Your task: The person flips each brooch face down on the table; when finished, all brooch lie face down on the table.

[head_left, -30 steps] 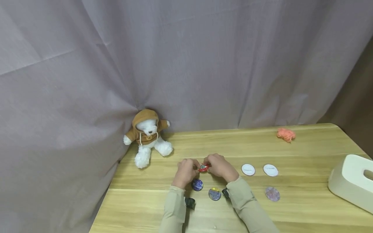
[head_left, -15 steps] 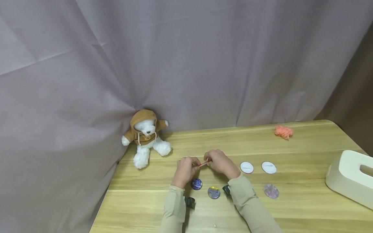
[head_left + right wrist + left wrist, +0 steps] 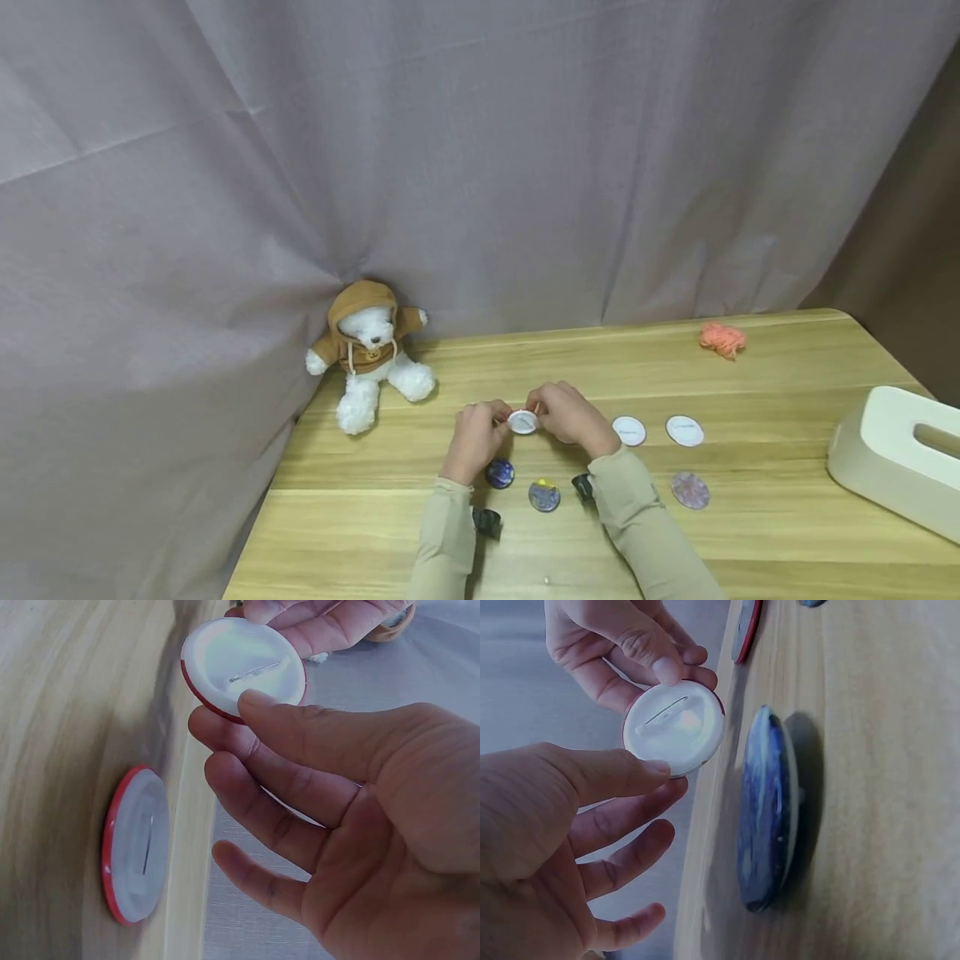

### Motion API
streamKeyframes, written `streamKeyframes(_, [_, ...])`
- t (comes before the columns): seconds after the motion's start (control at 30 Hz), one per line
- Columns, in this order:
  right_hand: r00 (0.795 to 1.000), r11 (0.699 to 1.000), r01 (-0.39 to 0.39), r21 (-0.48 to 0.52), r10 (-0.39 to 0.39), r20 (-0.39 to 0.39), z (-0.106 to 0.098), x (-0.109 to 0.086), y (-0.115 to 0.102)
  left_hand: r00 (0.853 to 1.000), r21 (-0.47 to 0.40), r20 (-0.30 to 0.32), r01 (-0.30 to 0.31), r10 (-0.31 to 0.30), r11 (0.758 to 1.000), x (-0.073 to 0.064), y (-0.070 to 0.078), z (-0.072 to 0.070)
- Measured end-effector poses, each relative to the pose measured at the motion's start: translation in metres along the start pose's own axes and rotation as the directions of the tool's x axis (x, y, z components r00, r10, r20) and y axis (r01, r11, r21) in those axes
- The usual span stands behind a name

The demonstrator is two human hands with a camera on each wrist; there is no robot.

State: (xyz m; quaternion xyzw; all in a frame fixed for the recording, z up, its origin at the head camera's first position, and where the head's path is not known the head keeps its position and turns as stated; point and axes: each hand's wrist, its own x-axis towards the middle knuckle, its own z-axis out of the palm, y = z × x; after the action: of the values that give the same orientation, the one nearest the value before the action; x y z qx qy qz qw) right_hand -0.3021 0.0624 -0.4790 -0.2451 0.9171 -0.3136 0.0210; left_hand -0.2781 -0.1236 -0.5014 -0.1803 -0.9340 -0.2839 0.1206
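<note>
A round pin-back button badge (image 3: 522, 422) with a red rim is held between both hands above the table. Its white back and metal pin face the camera. My left hand (image 3: 476, 437) pinches one edge between thumb and index finger, and my right hand (image 3: 570, 417) pinches the opposite edge; both wrist views show this grip. Below the left hand lies a dark blue badge (image 3: 499, 473), large in the left wrist view. Beside it rests a grey-and-yellow badge (image 3: 543, 495). Right of the right hand, a white-backed badge (image 3: 628, 431) lies pin side up.
Farther right are another white-backed badge (image 3: 685, 431) and a pinkish-purple badge (image 3: 690, 490). A cream tissue box (image 3: 900, 462) stands at the right edge. Coral yarn (image 3: 722, 340) lies at the back, and a white teddy bear (image 3: 367, 354) in a brown hoodie sits at back left.
The held badge has been flipped: its red picture side showed first, then its thin edge, and now its white pin back. Both hands stay in nearly the same place.
</note>
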Motion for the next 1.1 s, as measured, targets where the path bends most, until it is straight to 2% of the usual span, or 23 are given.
streamKeyframes(0.33, [0.999, 0.999, -0.035, -0.013, 0.035, 0.031, 0.007, 0.005, -0.002, 0.999, -0.024, 0.034, 0.042, -0.041, 0.999, -0.001, -0.004, 0.001])
streamKeyframes(0.63, [0.999, 0.998, -0.046, -0.031, 0.047, 0.018, 0.011, 0.006, -0.005, 0.991, 0.016, 0.097, 0.089, -0.091, 0.996, 0.001, -0.003, 0.003])
streamKeyframes(0.9, [0.999, 0.997, -0.04, -0.073, 0.039, -0.018, 0.014, 0.004, -0.006, 0.991, 0.044, 0.104, 0.079, -0.083, 0.996, 0.0, -0.001, 0.003])
streamKeyframes(1.1, [0.999, 0.991, -0.038, -0.128, 0.035, -0.027, 0.019, 0.004, -0.006, 0.987, 0.044, 0.133, 0.09, -0.095, 0.995, 0.001, -0.001, 0.006])
